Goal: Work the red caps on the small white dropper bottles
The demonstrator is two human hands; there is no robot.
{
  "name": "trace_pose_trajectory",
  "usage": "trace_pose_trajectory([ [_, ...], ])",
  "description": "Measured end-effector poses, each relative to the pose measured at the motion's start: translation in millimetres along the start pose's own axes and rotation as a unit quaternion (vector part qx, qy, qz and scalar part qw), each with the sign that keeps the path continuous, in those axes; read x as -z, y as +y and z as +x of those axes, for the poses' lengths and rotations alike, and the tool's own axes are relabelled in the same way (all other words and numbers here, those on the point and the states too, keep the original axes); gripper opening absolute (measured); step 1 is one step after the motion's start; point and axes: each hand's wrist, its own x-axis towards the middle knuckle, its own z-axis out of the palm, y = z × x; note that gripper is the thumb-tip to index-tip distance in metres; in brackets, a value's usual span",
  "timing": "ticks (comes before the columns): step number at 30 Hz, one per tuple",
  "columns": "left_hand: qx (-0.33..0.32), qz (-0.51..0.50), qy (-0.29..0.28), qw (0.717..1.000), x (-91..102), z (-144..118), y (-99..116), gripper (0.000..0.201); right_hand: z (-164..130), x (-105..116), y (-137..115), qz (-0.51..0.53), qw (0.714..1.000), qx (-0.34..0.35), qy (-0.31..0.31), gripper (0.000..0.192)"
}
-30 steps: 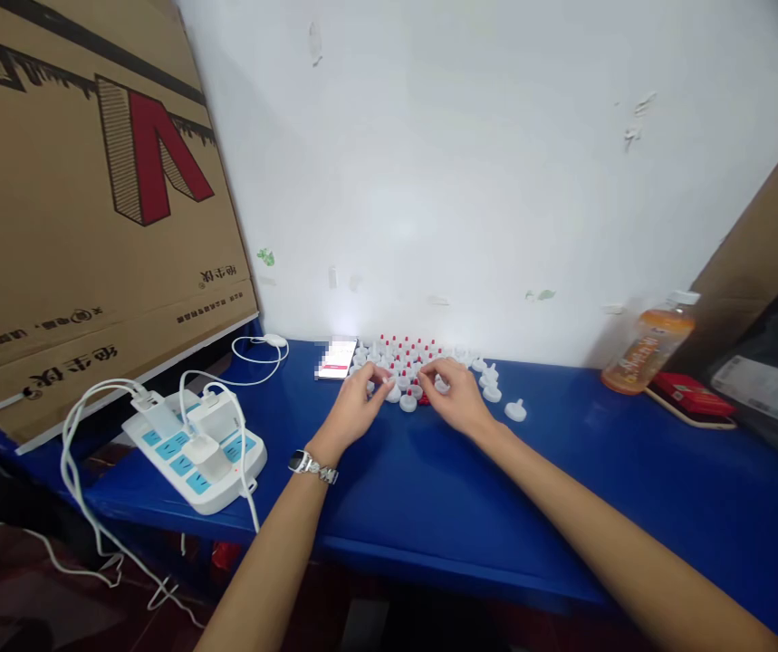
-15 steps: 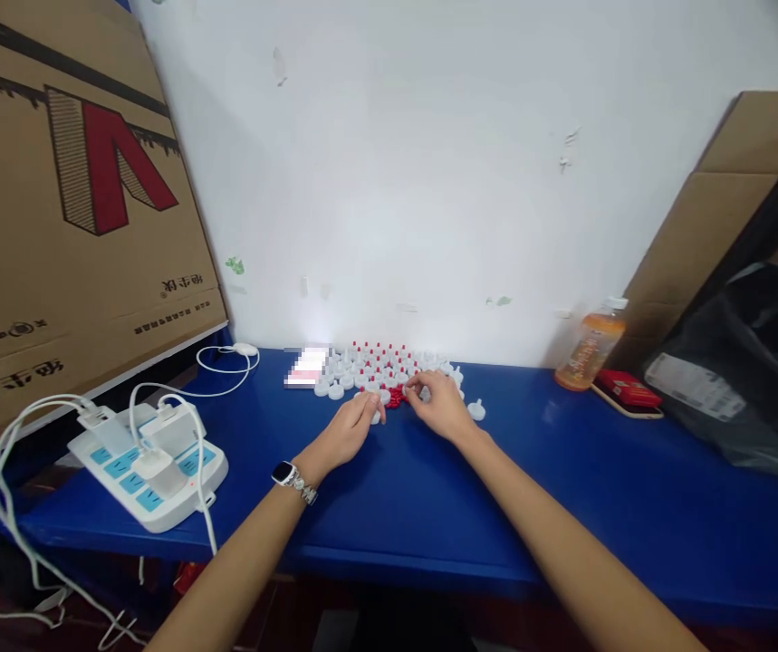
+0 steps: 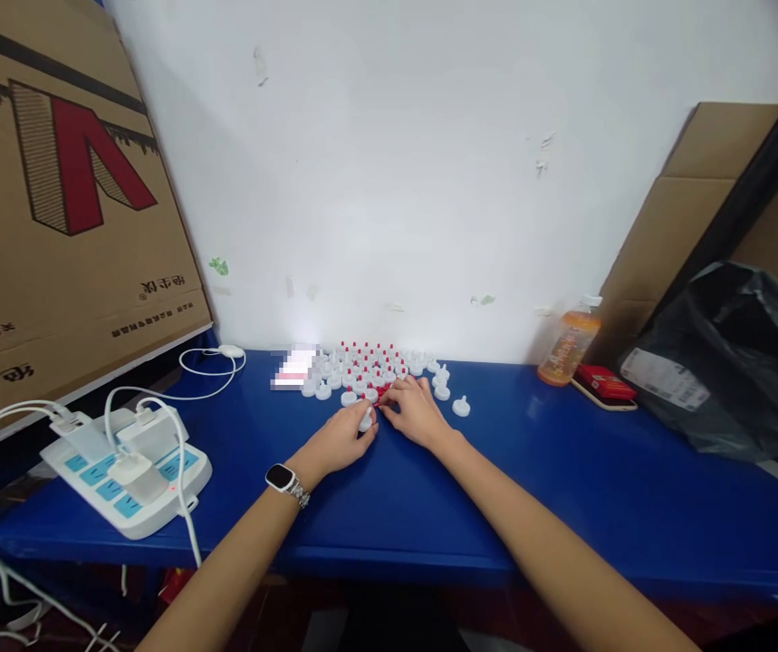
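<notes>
Several small white caps with red tips (image 3: 361,362) stand in rows on the blue table (image 3: 565,489), close to the white wall. My left hand (image 3: 340,439), with a watch on its wrist, is closed on one white cap (image 3: 365,422) in front of the rows. Right beside it, my right hand (image 3: 416,412) has its fingertips pinched on small red pieces (image 3: 383,391); the two hands nearly touch. A few loose white caps (image 3: 460,407) lie just right of my right hand.
A white power strip (image 3: 123,466) with plugged chargers and cables sits at the left front. A phone (image 3: 292,371) lies left of the caps. A large cardboard box (image 3: 55,208) leans at left. An orange drink bottle (image 3: 565,349), a red packet (image 3: 604,382) and a black bag (image 3: 734,362) are at right.
Both hands have drawn back from the rows toward me. The left hand has taken one white cap, the right hand has come onto the red pieces. The camera has swung to the right.
</notes>
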Motion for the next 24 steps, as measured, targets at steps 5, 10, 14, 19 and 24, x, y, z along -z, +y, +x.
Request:
trace_pose_trajectory([
  [5,-0.002,-0.005,-0.006,1.000,1.0,0.4,-0.6,0.013,0.0,2.9,-1.9,0.028,0.999,0.003,0.025,0.010],
  [10,0.002,-0.029,-0.007,1.000,-0.2,0.0,-3.9,0.018,-1.3,6.9,-5.9,0.255,0.957,-0.073,0.114,0.014],
  [14,0.013,-0.010,-0.009,1.000,-1.2,-1.8,-1.6,0.032,-8.4,1.3,-12.1,0.421,0.897,-0.095,0.099,0.020],
  [19,0.021,-0.004,-0.028,0.999,2.1,-4.4,7.6,0.037,-15.0,-1.2,-19.4,0.435,0.895,-0.081,0.058,0.022],
  [24,0.029,-0.005,-0.018,0.999,4.3,-6.1,13.3,0.039,-13.7,-2.7,-24.1,0.461,0.882,-0.080,0.059,0.022],
])
